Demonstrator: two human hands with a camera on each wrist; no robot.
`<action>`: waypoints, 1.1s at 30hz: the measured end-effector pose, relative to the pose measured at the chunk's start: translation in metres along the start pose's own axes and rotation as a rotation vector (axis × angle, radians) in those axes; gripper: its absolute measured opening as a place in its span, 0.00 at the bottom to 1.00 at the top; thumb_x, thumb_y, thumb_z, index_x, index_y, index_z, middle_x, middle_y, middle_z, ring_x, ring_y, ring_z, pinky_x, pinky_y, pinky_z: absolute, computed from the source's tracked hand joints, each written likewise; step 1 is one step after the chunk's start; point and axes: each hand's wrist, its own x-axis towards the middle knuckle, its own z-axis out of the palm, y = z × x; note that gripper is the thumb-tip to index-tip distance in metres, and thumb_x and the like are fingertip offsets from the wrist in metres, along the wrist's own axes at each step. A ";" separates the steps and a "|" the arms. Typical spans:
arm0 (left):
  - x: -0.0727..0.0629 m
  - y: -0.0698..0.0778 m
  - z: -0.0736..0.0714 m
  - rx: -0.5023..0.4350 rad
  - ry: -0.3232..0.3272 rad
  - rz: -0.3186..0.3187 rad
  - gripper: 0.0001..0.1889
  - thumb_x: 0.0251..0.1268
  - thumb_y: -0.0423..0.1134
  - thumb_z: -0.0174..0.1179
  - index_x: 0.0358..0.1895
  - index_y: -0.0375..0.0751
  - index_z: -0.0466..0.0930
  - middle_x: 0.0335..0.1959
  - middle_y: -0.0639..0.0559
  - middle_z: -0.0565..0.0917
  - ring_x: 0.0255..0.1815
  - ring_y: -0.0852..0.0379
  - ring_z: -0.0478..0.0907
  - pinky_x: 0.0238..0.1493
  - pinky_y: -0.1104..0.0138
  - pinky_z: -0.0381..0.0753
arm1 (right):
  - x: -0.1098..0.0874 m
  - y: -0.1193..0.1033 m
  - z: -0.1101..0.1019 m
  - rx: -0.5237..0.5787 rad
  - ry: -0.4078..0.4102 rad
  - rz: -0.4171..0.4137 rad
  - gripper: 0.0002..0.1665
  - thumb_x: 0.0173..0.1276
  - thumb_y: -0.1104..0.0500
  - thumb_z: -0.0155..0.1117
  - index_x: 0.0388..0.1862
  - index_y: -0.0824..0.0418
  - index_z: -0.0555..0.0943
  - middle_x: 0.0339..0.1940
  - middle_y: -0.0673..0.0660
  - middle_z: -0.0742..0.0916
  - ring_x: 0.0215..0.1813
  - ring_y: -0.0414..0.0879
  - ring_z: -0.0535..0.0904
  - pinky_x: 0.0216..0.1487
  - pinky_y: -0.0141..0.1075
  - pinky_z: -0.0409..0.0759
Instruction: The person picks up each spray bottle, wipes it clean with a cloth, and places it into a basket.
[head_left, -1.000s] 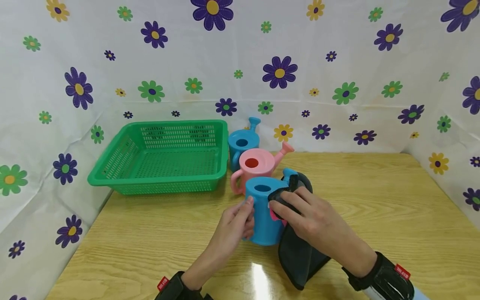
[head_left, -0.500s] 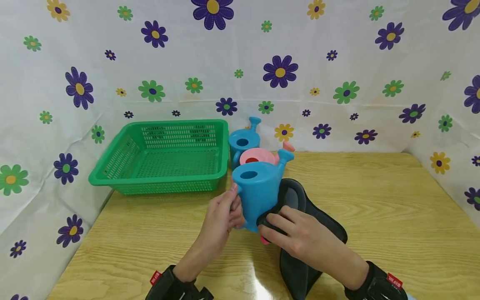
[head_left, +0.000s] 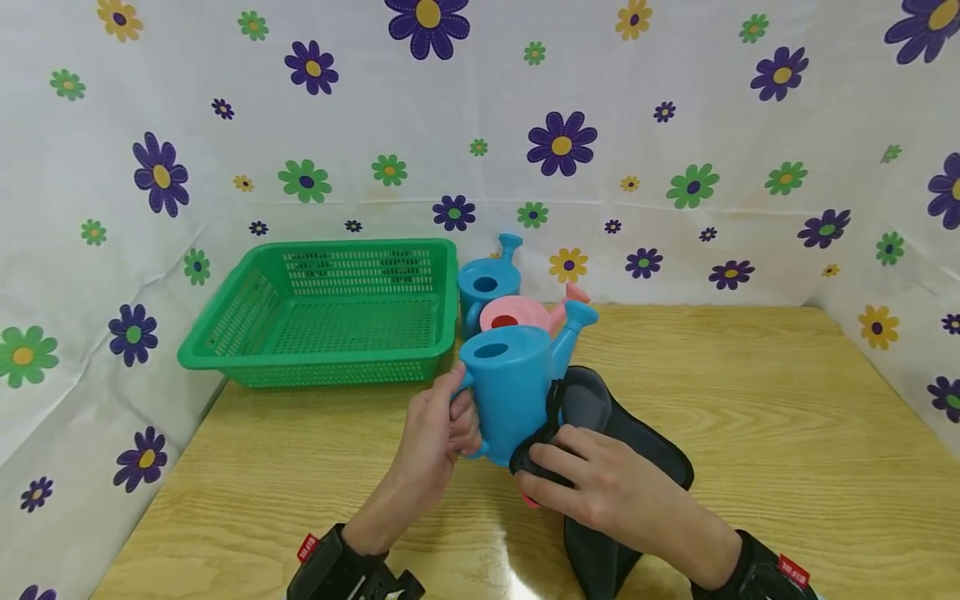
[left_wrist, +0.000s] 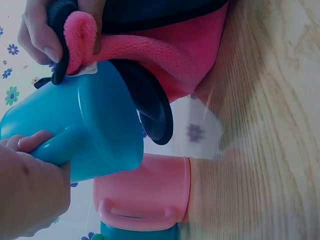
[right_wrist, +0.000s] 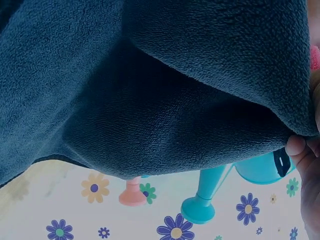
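Note:
My left hand (head_left: 438, 433) grips the handle of a blue watering can (head_left: 510, 392), held up over the table, tilted with its spout to the back right. My right hand (head_left: 592, 471) pinches a bunched plush cloth (head_left: 648, 446) at the can's lower right side. The cloth is dark on one face; its pink face (left_wrist: 170, 55) shows in the left wrist view. A black loop stands up from its edge, close against the can. In the right wrist view the cloth's dark face fills most of the picture, with the can's spout (right_wrist: 200, 202) showing below it.
Behind the held can stand a pink watering can (head_left: 517, 312) and another blue watering can (head_left: 487, 279). Left of them is a green perforated basket (head_left: 337, 375) with nothing in it. The wooden table (head_left: 787, 417) backs onto a flower-print curtain (head_left: 652, 83).
The held can has moved left and a little up, and its spout now shows beyond the cloth. My right hand has lowered the cloth's pinched edge along the can's side.

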 end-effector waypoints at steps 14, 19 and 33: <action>-0.001 -0.001 -0.002 0.027 0.003 0.016 0.31 0.80 0.52 0.48 0.14 0.44 0.56 0.10 0.58 0.57 0.13 0.61 0.56 0.22 0.70 0.60 | -0.003 -0.003 0.003 0.048 0.053 0.026 0.19 0.85 0.55 0.44 0.52 0.53 0.84 0.43 0.50 0.86 0.40 0.42 0.75 0.44 0.29 0.79; 0.000 0.000 -0.002 0.056 -0.008 0.020 0.30 0.79 0.51 0.48 0.14 0.43 0.56 0.10 0.57 0.57 0.13 0.60 0.56 0.21 0.70 0.59 | -0.002 0.000 0.001 0.029 0.098 0.036 0.19 0.86 0.56 0.43 0.53 0.53 0.84 0.43 0.51 0.87 0.40 0.43 0.77 0.45 0.31 0.82; -0.001 -0.004 0.000 0.111 -0.018 0.003 0.30 0.79 0.48 0.47 0.12 0.41 0.56 0.10 0.56 0.58 0.12 0.60 0.56 0.19 0.70 0.58 | 0.002 0.002 -0.002 -0.061 0.229 0.072 0.18 0.84 0.61 0.46 0.53 0.58 0.86 0.44 0.55 0.89 0.40 0.47 0.81 0.42 0.36 0.84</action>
